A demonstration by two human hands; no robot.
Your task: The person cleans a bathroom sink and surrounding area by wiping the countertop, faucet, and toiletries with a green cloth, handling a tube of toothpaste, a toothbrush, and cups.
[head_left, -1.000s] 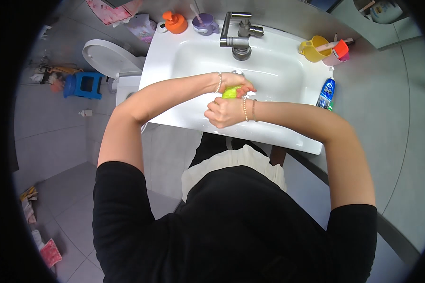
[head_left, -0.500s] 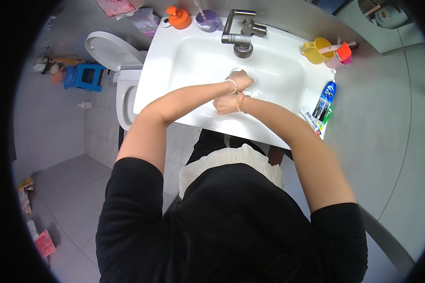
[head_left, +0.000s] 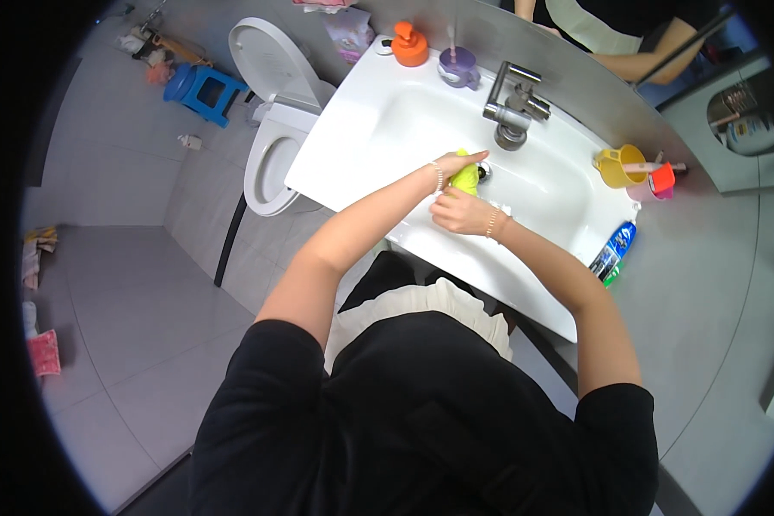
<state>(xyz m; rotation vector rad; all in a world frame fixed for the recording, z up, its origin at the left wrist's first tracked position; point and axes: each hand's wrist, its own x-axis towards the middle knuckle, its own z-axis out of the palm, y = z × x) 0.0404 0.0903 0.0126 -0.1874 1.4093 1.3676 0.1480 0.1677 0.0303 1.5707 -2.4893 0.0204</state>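
In upper ctr of frame, over the white washbasin (head_left: 404, 120), my L hand (head_left: 453, 163) & R hand (head_left: 462, 213) are clamped on the lime-yellow cloth (head_left: 465, 179); slack grip could drop it, poss. blocking drain (head_left: 485, 172).

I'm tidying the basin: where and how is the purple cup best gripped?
Probably by the handle, from the right: it juts out from the purple cup toward the faucet, away from the orange bottle.
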